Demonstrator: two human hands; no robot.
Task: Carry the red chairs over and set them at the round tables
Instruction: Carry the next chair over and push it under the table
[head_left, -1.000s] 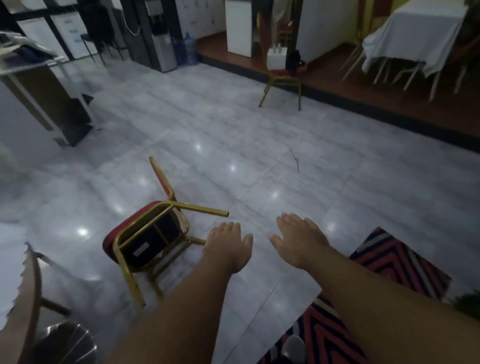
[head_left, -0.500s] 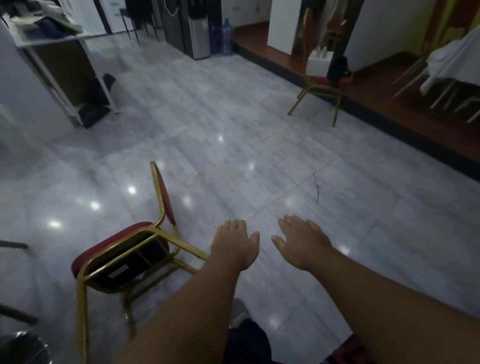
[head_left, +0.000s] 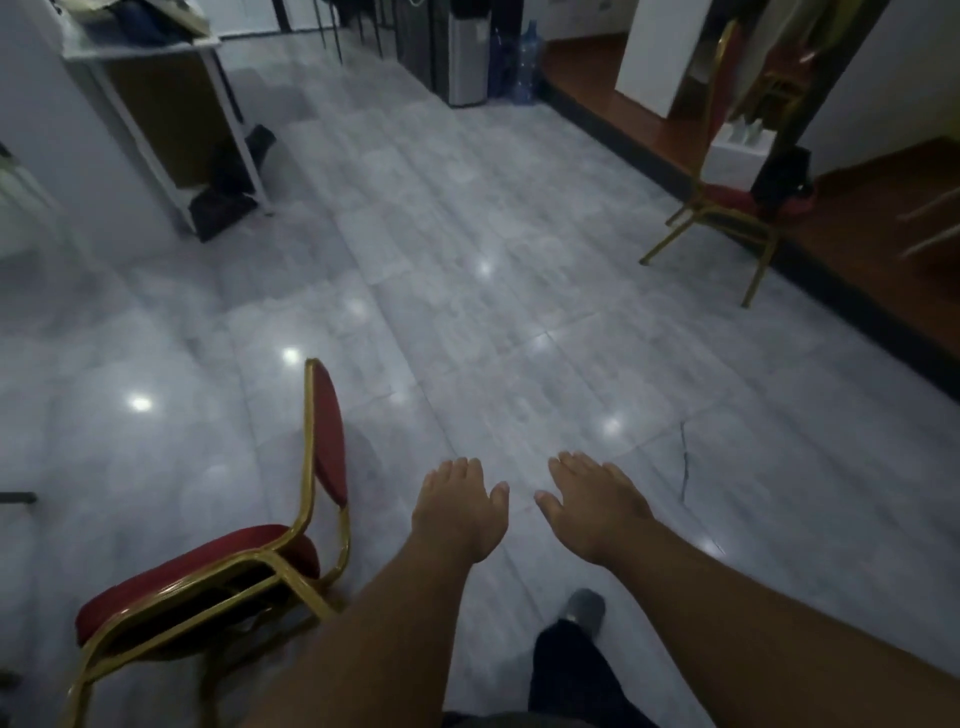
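No text, label, brand, number or sign is legible. The white box (head_left: 737, 156) on the far red chair (head_left: 724, 195), the dispenser (head_left: 467, 62) and the blue bottle (head_left: 527, 65) beside it are too dim and blurred for any marking to be read.

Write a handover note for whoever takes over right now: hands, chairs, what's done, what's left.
Left hand: open, empty. Right hand: open, empty.
Near red chair: stands left of the left hand, untouched.
Far red chair: by the raised wooden floor, white box and dark bag on its seat.
Done: no chair at a round table in view.
Left: carry both over.
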